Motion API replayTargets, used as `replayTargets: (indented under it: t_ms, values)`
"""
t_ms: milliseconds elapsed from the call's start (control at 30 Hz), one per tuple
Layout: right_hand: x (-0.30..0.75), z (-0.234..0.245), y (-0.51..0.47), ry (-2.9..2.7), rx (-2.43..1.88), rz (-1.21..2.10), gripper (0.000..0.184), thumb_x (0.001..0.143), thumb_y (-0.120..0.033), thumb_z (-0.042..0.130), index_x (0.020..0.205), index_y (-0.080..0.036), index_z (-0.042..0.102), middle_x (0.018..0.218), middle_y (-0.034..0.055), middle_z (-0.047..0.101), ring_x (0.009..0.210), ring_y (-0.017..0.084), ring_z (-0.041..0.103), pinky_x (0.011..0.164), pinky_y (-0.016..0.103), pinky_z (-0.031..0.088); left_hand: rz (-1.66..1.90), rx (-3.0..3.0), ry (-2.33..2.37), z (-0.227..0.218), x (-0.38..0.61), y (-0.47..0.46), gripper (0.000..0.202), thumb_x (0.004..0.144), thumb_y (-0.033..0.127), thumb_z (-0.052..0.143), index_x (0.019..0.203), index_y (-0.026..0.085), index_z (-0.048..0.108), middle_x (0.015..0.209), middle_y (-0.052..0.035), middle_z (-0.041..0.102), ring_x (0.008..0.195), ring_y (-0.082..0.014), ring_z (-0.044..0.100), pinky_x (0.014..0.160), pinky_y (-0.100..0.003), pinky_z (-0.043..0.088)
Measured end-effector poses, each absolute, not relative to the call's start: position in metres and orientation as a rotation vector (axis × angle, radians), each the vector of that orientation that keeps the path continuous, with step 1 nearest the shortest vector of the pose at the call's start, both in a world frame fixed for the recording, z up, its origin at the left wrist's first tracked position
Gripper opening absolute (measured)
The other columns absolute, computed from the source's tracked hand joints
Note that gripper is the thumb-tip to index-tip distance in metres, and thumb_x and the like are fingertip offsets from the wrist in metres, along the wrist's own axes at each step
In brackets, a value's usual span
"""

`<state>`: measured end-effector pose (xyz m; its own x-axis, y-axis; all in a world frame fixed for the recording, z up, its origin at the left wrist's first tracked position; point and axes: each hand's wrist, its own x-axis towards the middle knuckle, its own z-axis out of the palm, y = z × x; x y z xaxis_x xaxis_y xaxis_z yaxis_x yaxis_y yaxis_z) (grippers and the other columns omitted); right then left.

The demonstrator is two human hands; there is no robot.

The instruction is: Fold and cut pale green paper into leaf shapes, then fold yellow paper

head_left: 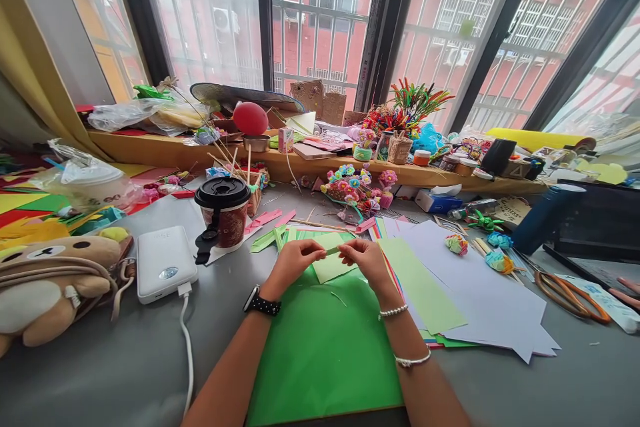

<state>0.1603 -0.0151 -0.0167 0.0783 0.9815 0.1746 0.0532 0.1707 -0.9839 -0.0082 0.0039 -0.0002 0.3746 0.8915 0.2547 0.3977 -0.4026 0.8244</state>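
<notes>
My left hand (298,265) and my right hand (367,261) are close together over a green mat (325,353). Between them they pinch a small folded strip of light green paper (333,251), one end in each hand. Under and behind the fingers lies a light green sheet (325,269). A thin pale sliver (339,297) rests on the mat. Just beyond the hands are folded green strips (267,239) and pink strips (265,219).
To the right spreads a stack of white sheets (480,287) and a light green sheet (425,287), with scissors (570,297) beyond. Left are a lidded coffee cup (225,213), a white power bank (165,263) with its cable, and a plush bear (55,293). Paper flowers (350,188) stand behind.
</notes>
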Motion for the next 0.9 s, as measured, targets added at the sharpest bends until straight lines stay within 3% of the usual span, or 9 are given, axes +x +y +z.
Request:
replayTargets:
  t_ms: [167, 267, 567, 733, 900]
  values:
    - [0.165, -0.02, -0.012, -1.17, -1.166, 0.941, 0.025, 0.058, -0.038, 0.066, 0.059, -0.013, 0.062, 0.052, 0.002, 0.061, 0.043, 0.01, 0.054, 0.044, 0.022, 0.043, 0.975, 2.028, 1.209, -0.002, -0.015, 0.008, 0.018, 0.069, 0.033, 0.052, 0.068, 0.018, 0.063, 0.068, 0.0001, 0.066, 0.064, -0.0146, 0.058, 0.06, -0.023, 0.041]
    - [0.171, -0.019, -0.011, -0.996, -1.176, 0.805, 0.028, 0.059, -0.041, 0.065, 0.062, -0.014, 0.061, 0.051, 0.0014, 0.06, 0.043, 0.01, 0.053, 0.045, 0.023, 0.044, 1.194, 2.02, 1.519, -0.003, -0.026, 0.012, 0.019, 0.071, 0.034, 0.05, 0.069, 0.019, 0.061, 0.069, -0.0008, 0.066, 0.068, -0.0159, 0.058, 0.063, -0.024, 0.04]
    - [0.17, -0.023, -0.009, -1.202, -1.254, 0.741, 0.03, 0.064, -0.045, 0.059, 0.064, -0.015, 0.059, 0.056, 0.0042, 0.062, 0.049, 0.014, 0.057, 0.048, 0.026, 0.047, 1.38, 1.921, 1.888, -0.006, -0.038, 0.016, 0.019, 0.075, 0.032, 0.047, 0.078, 0.021, 0.062, 0.079, -0.0041, 0.067, 0.075, -0.02, 0.06, 0.061, -0.026, 0.042]
    - [0.172, -0.028, -0.009, -1.339, -1.384, 0.564, 0.025, 0.065, -0.038, 0.06, 0.075, -0.016, 0.059, 0.074, 0.0075, 0.065, 0.069, 0.02, 0.06, 0.066, 0.032, 0.047, 1.477, 2.064, 2.01, -0.009, -0.039, 0.02, 0.034, 0.076, 0.026, 0.045, 0.105, 0.015, 0.058, 0.099, -0.0119, 0.063, 0.092, -0.027, 0.056, 0.078, -0.035, 0.04]
    - [0.169, -0.034, -0.008, -1.526, -1.57, 0.405, 0.046, 0.054, -0.03, 0.069, 0.095, -0.013, 0.057, 0.092, 0.0115, 0.062, 0.089, 0.026, 0.055, 0.078, 0.038, 0.04, 1.532, 2.18, 1.823, -0.012, -0.033, 0.021, 0.037, 0.075, 0.021, 0.044, 0.111, 0.015, 0.054, 0.108, -0.0103, 0.06, 0.099, -0.0252, 0.052, 0.086, -0.036, 0.037]
